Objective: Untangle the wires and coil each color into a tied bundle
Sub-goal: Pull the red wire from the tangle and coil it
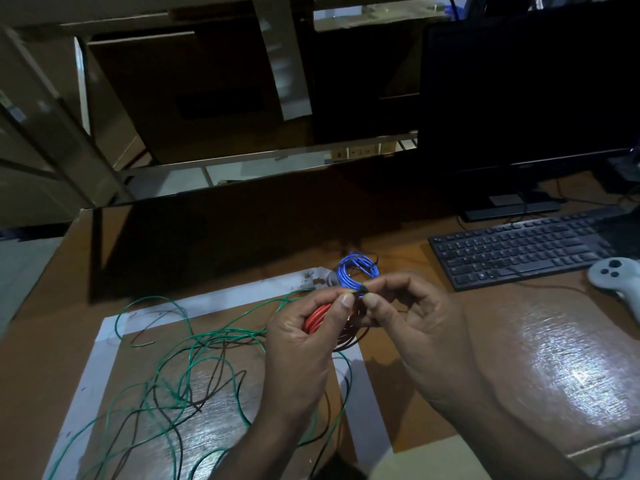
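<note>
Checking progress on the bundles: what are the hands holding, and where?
Both hands, left and right, pinch the blue coil at its near edge, around a dark tie.

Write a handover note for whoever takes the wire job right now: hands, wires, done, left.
Left hand and right hand: both pinch a dark tie at the rim of the blue coil, held up above the desk.
Red coil: under the left hand; whether it is gripped or tied cannot be told.
Green wire and black wire: loose, tangled together on the taped square.
Done: blue and red coiled.
Left: finish the blue tie, then separate, coil and tie green and black.
</note>
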### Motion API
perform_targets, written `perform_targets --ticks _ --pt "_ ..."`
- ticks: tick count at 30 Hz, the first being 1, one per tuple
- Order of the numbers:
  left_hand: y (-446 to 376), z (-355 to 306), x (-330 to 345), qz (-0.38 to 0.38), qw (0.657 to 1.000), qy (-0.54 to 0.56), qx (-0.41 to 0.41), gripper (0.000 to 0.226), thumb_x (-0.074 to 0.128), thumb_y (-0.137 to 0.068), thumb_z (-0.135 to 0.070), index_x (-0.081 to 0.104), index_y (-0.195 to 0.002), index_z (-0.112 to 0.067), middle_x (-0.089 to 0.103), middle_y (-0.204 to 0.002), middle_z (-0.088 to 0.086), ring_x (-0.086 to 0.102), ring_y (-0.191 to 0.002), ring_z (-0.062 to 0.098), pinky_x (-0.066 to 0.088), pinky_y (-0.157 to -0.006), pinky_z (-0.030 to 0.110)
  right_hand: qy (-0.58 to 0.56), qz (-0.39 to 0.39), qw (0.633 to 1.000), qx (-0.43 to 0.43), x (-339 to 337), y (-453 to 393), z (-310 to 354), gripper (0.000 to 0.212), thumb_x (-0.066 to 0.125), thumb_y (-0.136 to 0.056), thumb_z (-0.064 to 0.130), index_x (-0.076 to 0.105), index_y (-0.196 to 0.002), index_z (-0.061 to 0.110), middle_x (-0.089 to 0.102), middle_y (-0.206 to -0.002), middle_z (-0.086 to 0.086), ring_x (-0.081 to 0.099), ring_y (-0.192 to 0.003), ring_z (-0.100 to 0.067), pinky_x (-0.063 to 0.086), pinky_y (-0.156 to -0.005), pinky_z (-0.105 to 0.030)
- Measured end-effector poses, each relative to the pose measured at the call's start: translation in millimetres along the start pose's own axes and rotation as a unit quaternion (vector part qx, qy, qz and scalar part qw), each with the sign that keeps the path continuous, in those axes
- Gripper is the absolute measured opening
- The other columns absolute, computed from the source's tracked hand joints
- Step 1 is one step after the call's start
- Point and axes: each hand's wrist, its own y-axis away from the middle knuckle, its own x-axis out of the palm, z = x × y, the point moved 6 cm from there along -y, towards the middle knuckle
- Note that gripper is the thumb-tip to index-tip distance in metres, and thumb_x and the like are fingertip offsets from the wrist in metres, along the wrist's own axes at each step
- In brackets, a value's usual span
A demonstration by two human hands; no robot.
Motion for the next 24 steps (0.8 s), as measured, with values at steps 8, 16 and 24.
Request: perform_targets --ticks 8,16,24 --pt "0.4 -0.7 -1.1 -0.006 1.000 0.010 -0.003 0.014 0.066 -0.086 -0.020 0.078 -0.090 -0.014 0.072 -0.071 -0.011 0.061 -0.060 -0.003 0.046 -0.059 0.009 -0.061 -0.011 0.998 0.023 0.8 -0.3 -2.2 0.013 0.070 -0.088 0.010 0.074 -0.093 0.021 0.065 -0.098 -0.014 0.069 -0.084 -0.034 0.061 -0.072 -0.034" --pt "-0.3 1.4 -1.7 -0.010 1.000 0.005 -0.011 0.014 0.067 -0.085 -0.023 0.079 -0.090 -0.017 0.073 -0.073 -0.010 0.062 -0.063 -0.003 0.047 -0.060 0.011 -0.055 -0.005 0.998 0.024 0.3 0.0 -3.9 0.009 0.071 -0.089 0.010 0.073 -0.094 0.018 0.064 -0.099 -0.016 0.067 -0.089 -0.038 0.062 -0.074 -0.036" --pt "-0.2 0.3 -1.3 -0.005 1.000 0.001 -0.014 0.014 0.068 -0.084 -0.024 0.080 -0.089 -0.020 0.074 -0.076 -0.009 0.062 -0.063 -0.004 0.047 -0.060 0.011 -0.053 -0.007 0.998 0.017 0.0 -0.5 -2.6 0.011 0.071 -0.089 0.009 0.073 -0.094 0.018 0.064 -0.099 -0.016 0.067 -0.087 -0.038 0.061 -0.073 -0.033"
